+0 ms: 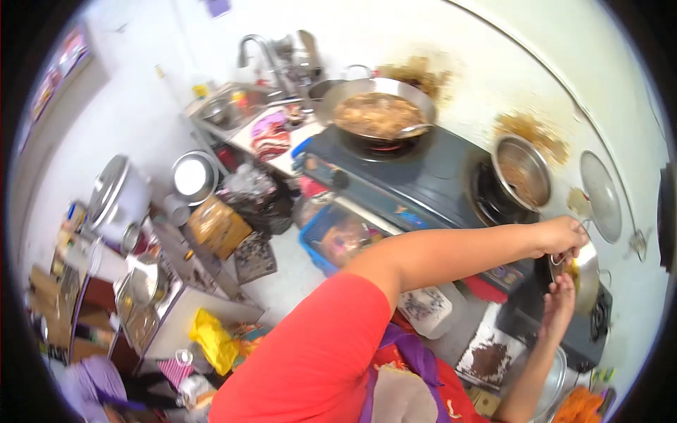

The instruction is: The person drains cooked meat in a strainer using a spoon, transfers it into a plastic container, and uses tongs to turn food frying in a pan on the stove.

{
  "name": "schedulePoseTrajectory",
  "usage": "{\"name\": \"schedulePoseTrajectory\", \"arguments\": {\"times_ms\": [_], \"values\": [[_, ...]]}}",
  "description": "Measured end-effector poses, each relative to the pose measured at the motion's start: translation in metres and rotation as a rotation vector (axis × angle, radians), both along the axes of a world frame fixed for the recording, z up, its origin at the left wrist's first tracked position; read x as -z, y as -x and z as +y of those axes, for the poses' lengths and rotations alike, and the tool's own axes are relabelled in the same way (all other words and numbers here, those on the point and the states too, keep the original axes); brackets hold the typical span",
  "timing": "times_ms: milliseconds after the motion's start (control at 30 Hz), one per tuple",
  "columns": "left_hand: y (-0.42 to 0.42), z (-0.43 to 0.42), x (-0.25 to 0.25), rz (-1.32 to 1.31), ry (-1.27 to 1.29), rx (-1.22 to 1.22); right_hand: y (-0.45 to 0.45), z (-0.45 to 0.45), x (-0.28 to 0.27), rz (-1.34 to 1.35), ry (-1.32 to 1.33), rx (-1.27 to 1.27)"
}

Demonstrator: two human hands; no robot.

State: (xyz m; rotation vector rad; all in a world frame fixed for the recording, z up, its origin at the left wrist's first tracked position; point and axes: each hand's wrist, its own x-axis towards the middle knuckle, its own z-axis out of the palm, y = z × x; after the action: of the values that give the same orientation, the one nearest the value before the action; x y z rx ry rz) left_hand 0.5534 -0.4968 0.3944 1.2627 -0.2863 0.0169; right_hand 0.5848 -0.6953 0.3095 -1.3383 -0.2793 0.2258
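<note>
Nr L hand (pixel 563 238), pan (pixel 523 169) on stove (pixel 427 176); strainer (pixel 601 197) prob. hung.

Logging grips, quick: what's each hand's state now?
Left hand: closed at the pan; what it grips is unclear.
Right hand: at the pan; grip unclear.

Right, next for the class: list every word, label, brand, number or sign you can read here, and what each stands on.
No text can be read.
Blue mark on the front of the stove: too blurred.
Colorful items at the upper left: too small and blurred.
</note>
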Motion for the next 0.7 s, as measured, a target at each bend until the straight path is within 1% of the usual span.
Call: {"name": "schedulePoseTrajectory", "arguments": {"times_ms": [33, 67, 133, 167, 200, 233, 300, 367, 433, 533, 600, 633, 700], "values": [[0.006, 0.013, -0.003, -0.041, -0.017, -0.026, -0.013, 0.005, 0.0, 0.017, -0.071, -0.02], [0.015, 0.021, -0.011, -0.082, -0.031, -0.031, -0.025, 0.012, -0.002, 0.052, -0.109, -0.1], [0.037, 0.046, -0.012, -0.081, -0.044, -0.141, -0.046, 0.034, -0.007, 0.114, -0.22, -0.266], [0.05, 0.06, -0.01, -0.096, -0.011, -0.155, -0.062, 0.043, -0.006, 0.139, -0.271, -0.259], [0.076, 0.069, -0.026, 0.01, -0.104, -0.234, -0.07, 0.058, -0.015, 0.152, -0.233, -0.203], [0.085, 0.079, -0.021, -0.04, -0.088, -0.281, -0.097, 0.068, -0.009, 0.071, -0.148, -0.201], [0.109, 0.098, -0.019, -0.061, -0.07, -0.274, -0.12, 0.094, -0.02, -0.015, 0.008, -0.127], [0.14, 0.105, -0.027, -0.028, -0.166, -0.371, -0.131, 0.122, -0.034, -0.078, 0.243, -0.019], [0.157, 0.11, -0.027, 0.032, -0.189, -0.431, -0.135, 0.143, -0.041, -0.136, 0.442, 0.047], [0.172, 0.12, -0.021, 0.119, -0.177, -0.457, -0.162, 0.158, -0.023, -0.056, 0.621, -0.065], [0.175, 0.125, -0.01, 0.108, -0.126, -0.455, -0.195, 0.157, 0.0, -0.063, 0.62, -0.144], [0.177, 0.127, -0.006, 0.104, -0.1, -0.456, -0.199, 0.157, 0.002, -0.065, 0.62, -0.184], [0.181, 0.129, -0.003, 0.117, -0.095, -0.476, -0.208, 0.16, 0.007, -0.219, 0.721, 0.09]]}}
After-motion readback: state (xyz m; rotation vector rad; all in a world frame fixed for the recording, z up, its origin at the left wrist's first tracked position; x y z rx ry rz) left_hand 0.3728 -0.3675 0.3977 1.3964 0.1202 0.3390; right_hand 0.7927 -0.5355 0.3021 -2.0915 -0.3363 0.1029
